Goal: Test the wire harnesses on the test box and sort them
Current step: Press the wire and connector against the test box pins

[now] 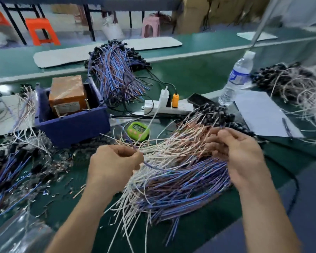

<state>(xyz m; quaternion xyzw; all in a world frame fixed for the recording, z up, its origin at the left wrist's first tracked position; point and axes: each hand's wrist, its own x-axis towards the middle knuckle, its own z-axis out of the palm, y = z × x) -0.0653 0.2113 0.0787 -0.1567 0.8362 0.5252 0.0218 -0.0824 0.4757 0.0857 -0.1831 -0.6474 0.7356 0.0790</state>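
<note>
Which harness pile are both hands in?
The front-centre pile of white, pink and blue wires; only it has the left hand and right hand pinching its strands.

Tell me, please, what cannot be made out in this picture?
Head view:
- Timer: digits too small, blurred.
- Bottle label: blurred print.
- Left hand grip: curls over, hiding which wires it pinches.
- Orange box label: too small.
- Clear plastic: cut off by bottom-left edge.
</note>
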